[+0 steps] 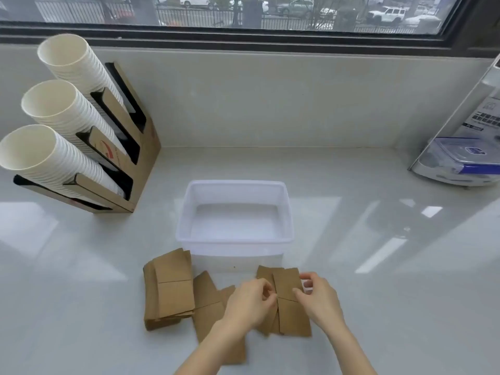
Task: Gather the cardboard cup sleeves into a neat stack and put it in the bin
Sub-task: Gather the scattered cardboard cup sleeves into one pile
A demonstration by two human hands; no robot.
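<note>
Brown cardboard cup sleeves lie flat on the white counter in front of a clear plastic bin (234, 240). A loose pile of sleeves (169, 289) sits at the left, single sleeves (207, 301) lie in the middle, and a small bundle of sleeves (290, 304) lies at the right. My left hand (247, 303) pinches the bundle's left edge. My right hand (318, 300) grips its right edge. The bin holds nothing and stands just behind the sleeves.
A cardboard holder (108, 163) with three slanted stacks of white paper cups (51, 155) stands at the back left. A machine with a blue-lidded container (465, 158) sits at the right edge. A window ledge runs along the back.
</note>
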